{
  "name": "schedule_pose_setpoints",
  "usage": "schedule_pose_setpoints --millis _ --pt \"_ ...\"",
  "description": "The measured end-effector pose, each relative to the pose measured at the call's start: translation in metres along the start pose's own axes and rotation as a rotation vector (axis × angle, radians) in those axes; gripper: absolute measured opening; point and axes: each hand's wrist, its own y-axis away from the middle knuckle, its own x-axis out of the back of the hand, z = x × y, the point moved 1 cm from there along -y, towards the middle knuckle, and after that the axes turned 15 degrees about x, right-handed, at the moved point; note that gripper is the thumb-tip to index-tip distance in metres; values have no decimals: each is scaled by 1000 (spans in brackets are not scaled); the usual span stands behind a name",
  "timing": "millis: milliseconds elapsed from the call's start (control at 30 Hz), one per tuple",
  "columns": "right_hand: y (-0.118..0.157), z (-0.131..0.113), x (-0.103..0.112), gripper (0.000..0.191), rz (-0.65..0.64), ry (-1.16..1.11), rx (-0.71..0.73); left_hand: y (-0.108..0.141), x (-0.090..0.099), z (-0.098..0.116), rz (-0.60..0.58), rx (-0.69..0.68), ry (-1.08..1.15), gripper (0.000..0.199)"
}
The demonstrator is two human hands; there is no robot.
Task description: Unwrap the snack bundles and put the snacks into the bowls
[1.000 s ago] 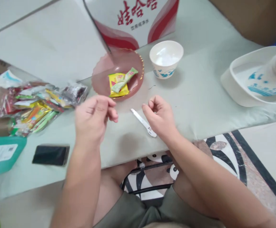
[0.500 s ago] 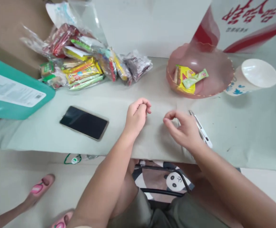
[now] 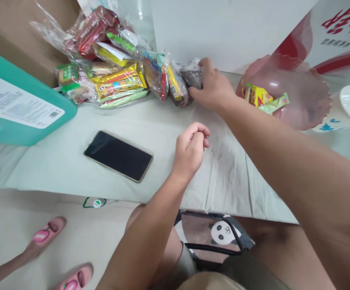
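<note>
At upper centre of the head view, settle the right hand [image 3: 215, 83] squarely over the dark packet [image 3: 192, 76], grip spread about it (pinched or not, cannot tell); lift clear of the yellow packet [image 3: 175, 83] just left. Leave the left hand [image 3: 190, 147], curled in near centre, apart.

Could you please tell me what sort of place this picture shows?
Probably a room in a home: a cloth-covered table bears packaged snacks and a phone, and someone nearby wears pink slippers.
</note>
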Motion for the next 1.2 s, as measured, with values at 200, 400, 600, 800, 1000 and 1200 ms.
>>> schedule_pose_setpoints --millis 200,400,600,800,1000,1200 --pt "47 22 -1 57 127 90 155 -5 -5 -1 55 -52 10 20" --pt "119 23 3 61 308 62 281 -10 -11 -9 218 -35 -26 12" --pt "183 10 18 59 485 -22 290 -5 -29 -22 -1 -69 67 49" --pt "251 3 32 57 442 -145 245 10 -51 -26 -293 -48 -20 74" --pt "265 42 55 25 431 -104 53 -3 -53 -36 -149 -152 -216 66" --pt "276 78 67 26 74 106 -389 -18 -51 -46 -148 -270 -274 66"
